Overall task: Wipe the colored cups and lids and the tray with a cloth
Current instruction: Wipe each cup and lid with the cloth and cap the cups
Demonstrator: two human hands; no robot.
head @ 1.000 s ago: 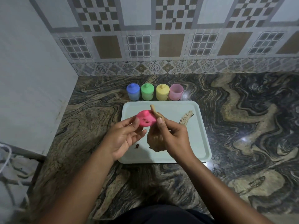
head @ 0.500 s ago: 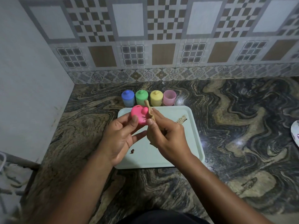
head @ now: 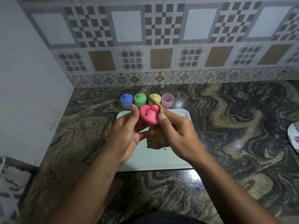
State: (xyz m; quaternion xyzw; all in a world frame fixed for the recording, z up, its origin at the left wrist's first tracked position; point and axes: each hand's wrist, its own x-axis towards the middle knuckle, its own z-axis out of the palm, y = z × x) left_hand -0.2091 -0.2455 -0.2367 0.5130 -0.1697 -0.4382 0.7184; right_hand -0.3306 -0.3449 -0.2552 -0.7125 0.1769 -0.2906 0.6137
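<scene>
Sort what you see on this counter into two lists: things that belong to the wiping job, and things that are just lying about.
Part of the job:
pink lid, held in both hands
cloth, in the right hand
left hand
blue cup, green cup, yellow cup, all lidded
pink cup, open
tray

Lying about:
plate at the right edge
crumb on the tray

A dark marble counter [head: 234,126] with brown and grey swirls fills the lower part and shines where light falls on it. Behind it stands a tiled wall [head: 161,38] with checker patterns, brown squares and a flower border. At the left is a plain white wall [head: 24,78].
</scene>
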